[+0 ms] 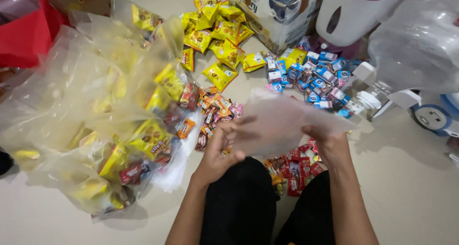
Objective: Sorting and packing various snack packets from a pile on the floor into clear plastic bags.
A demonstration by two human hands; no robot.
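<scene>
We sit on the pale floor (411, 187) with both hands raised over our knees, working an empty clear plastic bag (282, 123) that blurs between them. Our left hand (221, 152) pinches the bag's near edge, fingers curled and thumb pressed against the film, while our right hand (330, 142) grips the opposite edge from below, fingers closed on the plastic. By our reading, we are at the step of rubbing the bag's mouth apart so it can take a set of snacks; the mouth does not look open yet. Opening it calls for sliding the two layers against each other, then freeing one hand to reach the sweets. Those lie close: small orange and brown candy packs (210, 113) just ahead of the left hand, red packets (294, 171) between our knees, blue and white cartons (313, 75) further out, and yellow snack packets (217, 34) beyond. To our left rises a heap of filled clear bags (110, 144), touching the candy pile.
</scene>
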